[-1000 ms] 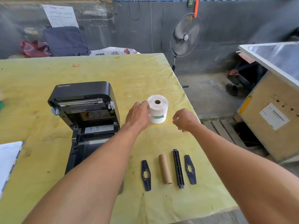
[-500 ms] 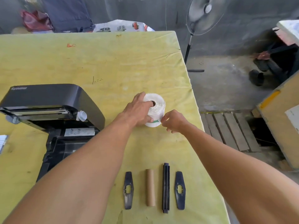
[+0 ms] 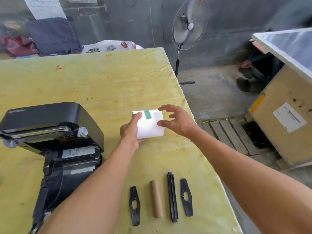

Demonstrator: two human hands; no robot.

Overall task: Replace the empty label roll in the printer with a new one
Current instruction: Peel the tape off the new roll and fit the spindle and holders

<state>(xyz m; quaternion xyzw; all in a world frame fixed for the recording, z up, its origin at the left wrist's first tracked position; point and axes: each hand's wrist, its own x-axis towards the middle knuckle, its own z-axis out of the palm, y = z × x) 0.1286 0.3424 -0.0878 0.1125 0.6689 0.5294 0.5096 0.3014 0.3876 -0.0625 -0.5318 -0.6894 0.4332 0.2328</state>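
The new white label roll (image 3: 149,125) is turned on its side above the yellow table (image 3: 101,85), with a green tape strip (image 3: 147,114) on top. My left hand (image 3: 130,132) grips its left end, index finger across the top. My right hand (image 3: 175,121) hovers at the roll's right end with spread fingers, thumb touching or almost touching its edge. The black printer (image 3: 50,132) stands open at the left. Near the table's front edge lie the empty brown cardboard core (image 3: 156,198), a black spindle bar (image 3: 172,196) and two black side guides (image 3: 134,205) (image 3: 186,196).
The table's right edge (image 3: 199,132) drops to a concrete floor with a wooden pallet (image 3: 228,134). A standing fan (image 3: 190,26) is behind the table and a large wooden crate (image 3: 283,115) at the right. Bags (image 3: 50,34) sit at the back left.
My left hand has lifted the roll off the table and tipped it from upright onto its side. My right hand has opened from pinching at the tape and moved to the roll's right end.
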